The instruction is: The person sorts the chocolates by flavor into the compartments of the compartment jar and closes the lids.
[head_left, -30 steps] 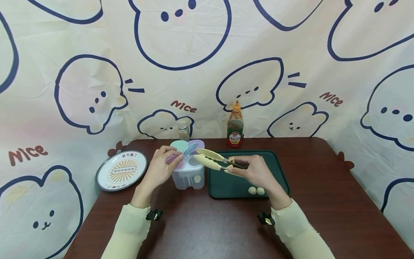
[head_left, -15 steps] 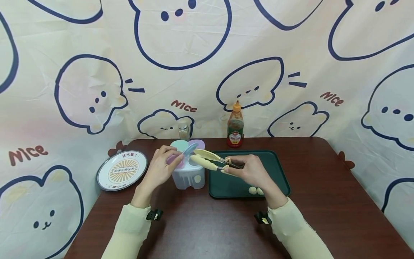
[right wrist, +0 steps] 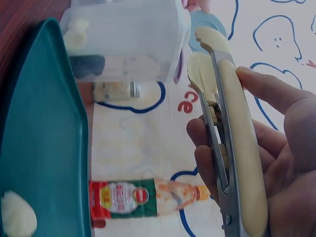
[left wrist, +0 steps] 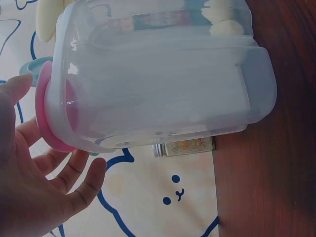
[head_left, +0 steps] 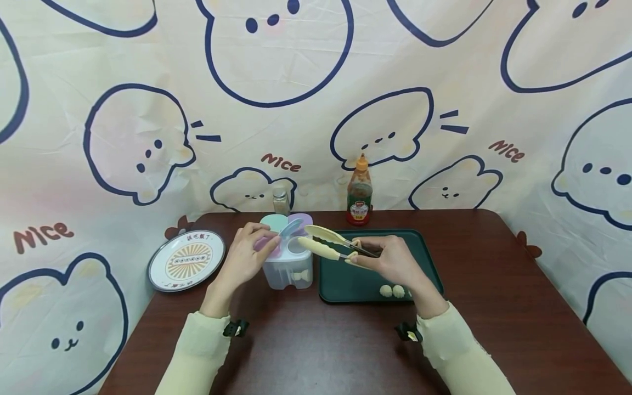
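A clear box [head_left: 287,277] with several coloured lids stands left of a dark green tray [head_left: 345,291]. My left hand [head_left: 248,249] holds the raised blue lid [head_left: 291,226] at its edge; its other fingers are by the pink lid [left wrist: 47,108]. My right hand [head_left: 390,258] grips cream-coloured tongs [right wrist: 242,148] around their handles. Their tips are apart beside the box's uncovered opening [head_left: 296,246], with nothing between them. Small pale pieces [left wrist: 222,19] lie inside the box, at the bottom of one compartment. Other pale round pieces [head_left: 392,291] sit near the tray's front edge, partly hidden by my right wrist.
To the left, a printed white plate [head_left: 186,260] leans at the table's edge. A sauce bottle [head_left: 359,197] stands behind the tray, and a small glass shaker [head_left: 280,201] behind the box. Patterned cloth [head_left: 316,126] hangs beyond the table [head_left: 316,351].
The tongs moved slightly left toward the box opening, then back right. One pale piece showed inside the box before; now a second shows beside it. My left hand and the blue lid have stayed still.
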Tool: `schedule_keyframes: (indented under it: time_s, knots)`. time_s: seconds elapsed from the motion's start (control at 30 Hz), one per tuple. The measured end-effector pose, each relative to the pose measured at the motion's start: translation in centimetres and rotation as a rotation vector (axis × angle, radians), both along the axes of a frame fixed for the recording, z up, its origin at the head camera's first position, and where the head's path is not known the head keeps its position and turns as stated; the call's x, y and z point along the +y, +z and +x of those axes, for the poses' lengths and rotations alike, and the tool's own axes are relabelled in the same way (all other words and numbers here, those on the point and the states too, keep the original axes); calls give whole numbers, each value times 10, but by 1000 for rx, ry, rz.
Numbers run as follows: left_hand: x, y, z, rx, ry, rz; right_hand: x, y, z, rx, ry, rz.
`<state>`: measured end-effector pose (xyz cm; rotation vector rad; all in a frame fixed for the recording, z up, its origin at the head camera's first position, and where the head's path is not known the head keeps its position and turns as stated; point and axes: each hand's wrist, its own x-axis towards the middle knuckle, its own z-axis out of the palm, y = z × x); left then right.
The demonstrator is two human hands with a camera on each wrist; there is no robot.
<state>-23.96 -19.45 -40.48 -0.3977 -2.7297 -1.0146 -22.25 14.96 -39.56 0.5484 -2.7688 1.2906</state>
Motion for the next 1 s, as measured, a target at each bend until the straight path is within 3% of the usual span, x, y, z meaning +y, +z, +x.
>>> schedule_keyframes:
  time_s: [0.53, 1.0]
  knots:
    - [-1, 0, 0, 6, -9, 4, 62, 0, 8, 24, -55, 70]
    - [-1, -1, 0, 9, -15, 4, 110, -11, 16, 11, -99, 139]
